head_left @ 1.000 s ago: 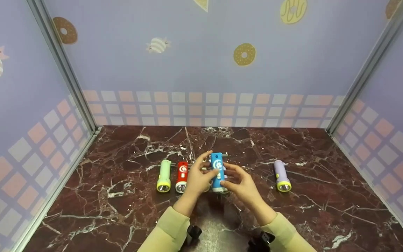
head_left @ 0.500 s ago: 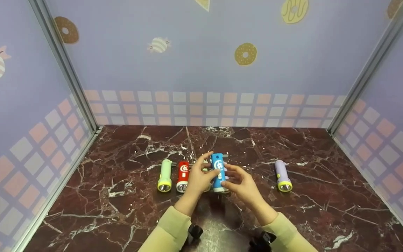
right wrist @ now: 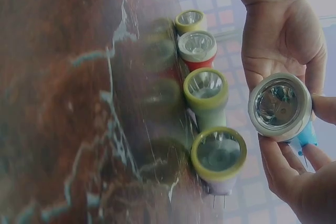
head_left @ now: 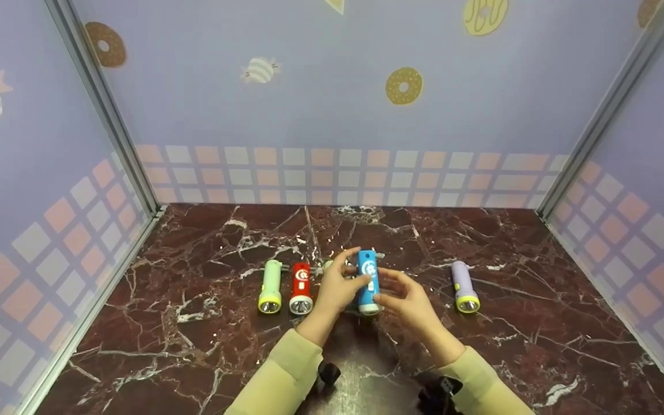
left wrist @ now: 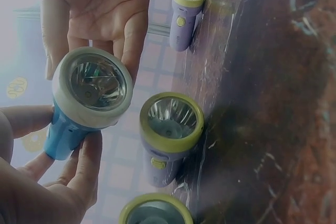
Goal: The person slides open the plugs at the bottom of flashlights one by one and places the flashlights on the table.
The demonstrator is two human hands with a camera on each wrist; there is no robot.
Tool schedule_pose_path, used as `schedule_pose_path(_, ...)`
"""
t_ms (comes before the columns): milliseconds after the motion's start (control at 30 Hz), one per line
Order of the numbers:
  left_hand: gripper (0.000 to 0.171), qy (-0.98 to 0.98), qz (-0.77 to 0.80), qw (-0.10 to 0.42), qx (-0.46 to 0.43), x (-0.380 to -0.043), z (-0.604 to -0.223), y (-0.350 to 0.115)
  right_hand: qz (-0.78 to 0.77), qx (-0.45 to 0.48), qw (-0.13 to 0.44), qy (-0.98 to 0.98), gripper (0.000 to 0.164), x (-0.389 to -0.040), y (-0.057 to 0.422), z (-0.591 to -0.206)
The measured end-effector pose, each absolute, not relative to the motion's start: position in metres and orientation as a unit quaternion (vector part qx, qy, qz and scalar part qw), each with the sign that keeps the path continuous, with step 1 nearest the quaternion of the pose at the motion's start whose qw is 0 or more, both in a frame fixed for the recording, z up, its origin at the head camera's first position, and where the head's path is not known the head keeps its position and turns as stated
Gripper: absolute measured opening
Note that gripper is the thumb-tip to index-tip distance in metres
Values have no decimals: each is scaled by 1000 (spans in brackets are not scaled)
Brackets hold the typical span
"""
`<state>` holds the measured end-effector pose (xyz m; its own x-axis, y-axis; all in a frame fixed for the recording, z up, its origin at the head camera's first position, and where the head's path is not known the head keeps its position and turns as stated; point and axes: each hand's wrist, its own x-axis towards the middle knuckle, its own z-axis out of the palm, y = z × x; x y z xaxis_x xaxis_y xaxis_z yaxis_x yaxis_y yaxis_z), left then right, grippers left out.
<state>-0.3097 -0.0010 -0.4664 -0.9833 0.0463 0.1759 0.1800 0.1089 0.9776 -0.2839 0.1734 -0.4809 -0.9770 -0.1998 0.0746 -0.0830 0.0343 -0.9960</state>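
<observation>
Both hands hold a blue flashlight with a white head, raised over the table with its lens end toward me. My left hand grips it from the left, thumb across the front near the switch. From the right, my right hand pinches it lower down, thumb close to the white head. Behind and below the hands stand a purple flashlight with two metal prongs at its tail and a green flashlight; in the head view the hands largely cover them.
A green flashlight and a red flashlight lie side by side left of the hands. Farther right lies another purple flashlight with a yellow rim. Patterned panels enclose the marbled table at the back and sides.
Both hands and the blue flashlight have shifted slightly right. The red flashlight's head now shows more fully beside the left hand. The flashlights on the table have stayed in place.
</observation>
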Motion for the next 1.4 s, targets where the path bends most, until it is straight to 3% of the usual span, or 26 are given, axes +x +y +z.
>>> schedule_pose_path(833, 66, -788, -612, -43, -58, -338, -455, 43, -721, -28, 78, 687, 64, -303, 220, -481)
schedule_pose_path(1400, 72, -828, -546, -91, -94, -334, -462, 59, -713, 15, 117, 691, 66, -313, 237, -491)
